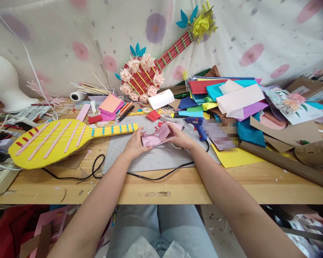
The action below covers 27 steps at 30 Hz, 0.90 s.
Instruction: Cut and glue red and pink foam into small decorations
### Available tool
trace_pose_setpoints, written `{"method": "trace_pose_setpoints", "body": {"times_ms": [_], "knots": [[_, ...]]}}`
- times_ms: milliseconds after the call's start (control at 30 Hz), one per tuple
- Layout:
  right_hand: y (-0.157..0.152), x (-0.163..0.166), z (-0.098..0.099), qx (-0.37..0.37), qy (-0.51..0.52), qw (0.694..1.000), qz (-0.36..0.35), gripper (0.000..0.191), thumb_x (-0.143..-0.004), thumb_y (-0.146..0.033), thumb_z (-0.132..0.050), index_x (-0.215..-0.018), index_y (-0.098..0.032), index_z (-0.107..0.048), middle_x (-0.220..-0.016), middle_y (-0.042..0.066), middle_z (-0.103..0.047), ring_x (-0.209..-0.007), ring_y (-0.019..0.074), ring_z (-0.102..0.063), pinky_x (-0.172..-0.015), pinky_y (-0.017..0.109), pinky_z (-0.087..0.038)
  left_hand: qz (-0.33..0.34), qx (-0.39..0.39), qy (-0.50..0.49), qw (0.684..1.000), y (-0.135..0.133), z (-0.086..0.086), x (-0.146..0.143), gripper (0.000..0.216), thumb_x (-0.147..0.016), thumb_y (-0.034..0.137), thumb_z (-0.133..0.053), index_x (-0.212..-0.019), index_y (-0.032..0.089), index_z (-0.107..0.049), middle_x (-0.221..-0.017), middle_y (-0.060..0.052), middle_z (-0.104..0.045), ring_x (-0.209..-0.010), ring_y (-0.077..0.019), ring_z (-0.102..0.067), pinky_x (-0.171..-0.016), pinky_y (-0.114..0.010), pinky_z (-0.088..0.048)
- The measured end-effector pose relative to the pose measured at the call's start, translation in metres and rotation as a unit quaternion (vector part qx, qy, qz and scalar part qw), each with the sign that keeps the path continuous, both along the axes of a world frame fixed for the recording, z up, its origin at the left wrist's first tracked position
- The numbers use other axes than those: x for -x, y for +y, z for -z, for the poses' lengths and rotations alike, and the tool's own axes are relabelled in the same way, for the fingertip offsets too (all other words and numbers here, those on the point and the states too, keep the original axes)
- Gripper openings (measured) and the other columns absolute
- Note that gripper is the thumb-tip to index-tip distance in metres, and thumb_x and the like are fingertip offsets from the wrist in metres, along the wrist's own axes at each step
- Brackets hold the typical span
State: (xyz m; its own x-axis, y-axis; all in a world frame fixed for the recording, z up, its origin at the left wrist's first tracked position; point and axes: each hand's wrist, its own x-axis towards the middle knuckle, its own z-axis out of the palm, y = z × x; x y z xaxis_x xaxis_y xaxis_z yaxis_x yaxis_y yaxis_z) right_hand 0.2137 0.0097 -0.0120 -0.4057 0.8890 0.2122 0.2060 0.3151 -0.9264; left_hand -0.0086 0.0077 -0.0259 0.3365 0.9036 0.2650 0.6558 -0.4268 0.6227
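Note:
Between my two hands is a folded piece of pink paper [156,138], held above the grey cutting mat [140,162]. The fingers of my left hand [136,144] close on its left end. My right hand [181,136] grips its right side, where one part of the paper stands up. Some small red pieces [159,125] show just behind the paper. To the right of my right hand lies a blue glue gun [197,125]. On my left rests a yellow paper lute [51,141] with pink strips, its neck reaching close to my left hand.
A red lute with paper roses [142,77] leans on the back curtain. Coloured sheets [231,96] pile up at the right rear, near a brown cardboard tube [280,163]. A black cord [150,178] crosses the mat's front. Markers [126,111] and orange paper [111,104] lie behind the mat.

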Motion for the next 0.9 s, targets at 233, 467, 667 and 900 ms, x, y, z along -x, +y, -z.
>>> {"method": "trace_pose_setpoints", "body": {"times_ms": [233,467,667,900], "knots": [[0.000,0.001,-0.001,0.020,0.013,1.000,-0.007,0.054,-0.060,-0.028,-0.073,-0.105,-0.020,-0.044,-0.111,0.006,-0.053,-0.099,0.0194,-0.055,-0.089,0.038,-0.047,-0.001,0.007,0.001,1.000,0.000,-0.001,0.000,0.088,-0.054,0.034,-0.074,-0.128,0.016,-0.030,-0.112,-0.011,-0.058,-0.109,-0.0244,-0.050,-0.095,-0.041,-0.038],[-0.001,0.002,-0.001,0.045,0.026,0.998,-0.021,0.058,-0.057,-0.028,-0.075,-0.106,-0.021,-0.044,-0.113,0.006,-0.053,-0.104,0.0204,-0.053,-0.090,0.039,-0.047,0.001,0.003,0.001,1.000,0.001,0.000,0.000,0.088,-0.054,0.035,-0.074,-0.127,0.016,-0.030,-0.112,-0.011,-0.057,-0.111,-0.0258,-0.050,-0.095,-0.042,-0.038],[-0.005,-0.003,-0.012,0.039,-0.041,0.998,-0.015,0.057,-0.063,-0.026,-0.070,-0.114,-0.018,-0.045,-0.112,0.007,-0.056,-0.103,0.0205,-0.054,-0.092,0.039,-0.044,-0.003,0.004,0.008,1.000,0.000,-0.002,-0.001,0.087,-0.054,0.034,-0.074,-0.127,0.015,-0.031,-0.111,-0.011,-0.057,-0.110,-0.0255,-0.050,-0.095,-0.041,-0.039],[-0.006,-0.007,-0.014,0.034,-0.107,0.993,-0.026,0.076,-0.062,-0.018,-0.068,-0.129,-0.016,-0.034,-0.114,0.008,-0.057,-0.102,0.0206,-0.055,-0.090,0.037,-0.045,-0.003,0.008,0.002,1.000,0.001,0.000,-0.001,0.088,-0.054,0.035,-0.075,-0.127,0.016,-0.030,-0.114,-0.011,-0.055,-0.110,-0.0251,-0.050,-0.095,-0.041,-0.038]]}}
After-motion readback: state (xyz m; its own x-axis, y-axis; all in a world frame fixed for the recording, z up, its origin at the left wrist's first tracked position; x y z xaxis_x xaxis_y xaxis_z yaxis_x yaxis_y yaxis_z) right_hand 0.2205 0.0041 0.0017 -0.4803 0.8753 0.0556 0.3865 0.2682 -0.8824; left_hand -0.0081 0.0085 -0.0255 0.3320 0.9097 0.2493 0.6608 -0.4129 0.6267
